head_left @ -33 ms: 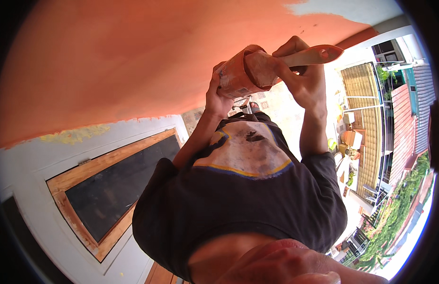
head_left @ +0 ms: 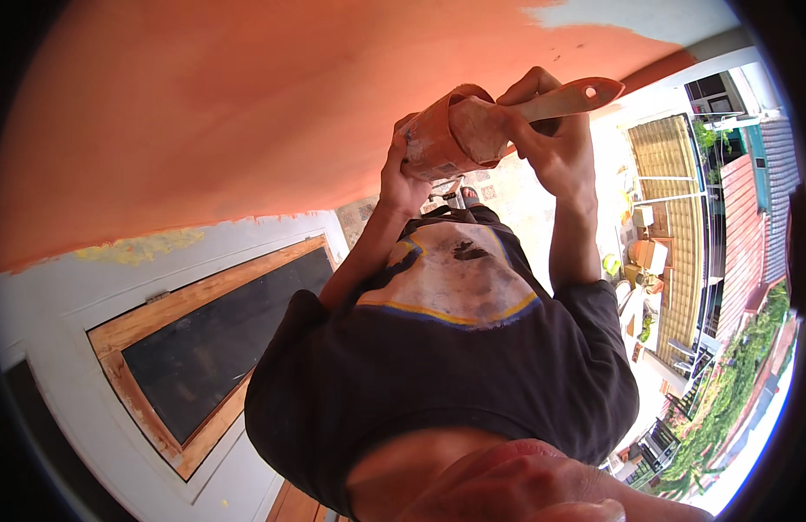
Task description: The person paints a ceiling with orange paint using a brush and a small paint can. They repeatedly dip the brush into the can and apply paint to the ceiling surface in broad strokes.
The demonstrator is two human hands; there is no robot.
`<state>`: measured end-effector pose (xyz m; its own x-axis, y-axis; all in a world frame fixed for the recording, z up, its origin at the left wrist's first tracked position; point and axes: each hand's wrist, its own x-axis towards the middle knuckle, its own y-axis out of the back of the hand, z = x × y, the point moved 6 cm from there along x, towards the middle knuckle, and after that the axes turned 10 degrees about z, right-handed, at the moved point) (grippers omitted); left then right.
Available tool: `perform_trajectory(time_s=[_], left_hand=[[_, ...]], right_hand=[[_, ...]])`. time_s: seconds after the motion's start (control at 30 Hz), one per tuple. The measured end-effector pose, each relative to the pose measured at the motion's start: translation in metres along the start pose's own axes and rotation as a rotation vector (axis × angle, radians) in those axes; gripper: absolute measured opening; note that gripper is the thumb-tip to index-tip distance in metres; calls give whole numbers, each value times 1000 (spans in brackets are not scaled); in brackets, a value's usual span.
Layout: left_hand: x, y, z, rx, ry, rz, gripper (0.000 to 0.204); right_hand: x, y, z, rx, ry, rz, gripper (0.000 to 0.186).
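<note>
A paint pot (head_left: pixel 431 143), orange and smeared with paint, is tilted in front of the wall with its mouth toward the right. My left hand (head_left: pixel 401 178) is closed around its left side and underside, with some fingers hidden behind it. My right hand (head_left: pixel 559 152) grips a wide paintbrush (head_left: pixel 577 97) near the base of its handle. The paint-covered brush head lies at the pot's mouth, against the rim. How far it reaches inside cannot be seen. The handle, with a hole in its end, points right.
Fresh orange paint covers the wall (head_left: pixel 246 113) close ahead, with a pale patch (head_left: pixel 629 13) at upper right. A wood-framed dark window (head_left: pixel 220 339) is at left. Tiled floor (head_left: pixel 499 187) lies below, and potted plants (head_left: pixel 648 257) stand by a bamboo screen (head_left: pixel 668 174) at right.
The brush handle has shifted slightly left with my right hand. The pot and my left hand have barely moved.
</note>
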<state>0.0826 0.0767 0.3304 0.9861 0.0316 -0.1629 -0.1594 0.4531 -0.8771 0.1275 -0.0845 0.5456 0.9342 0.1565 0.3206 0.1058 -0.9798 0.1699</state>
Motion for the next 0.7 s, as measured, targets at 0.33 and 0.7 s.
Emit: perform_trajectory(time_s=[0.33,0.7], left_hand=[[10,18,5,-156,174,-42,73],[20,-30,39,-224,214,-161,76]], right_hand=[[16,20,68,653,-338,277,13],[37,9,106,1140,-544,260,9]])
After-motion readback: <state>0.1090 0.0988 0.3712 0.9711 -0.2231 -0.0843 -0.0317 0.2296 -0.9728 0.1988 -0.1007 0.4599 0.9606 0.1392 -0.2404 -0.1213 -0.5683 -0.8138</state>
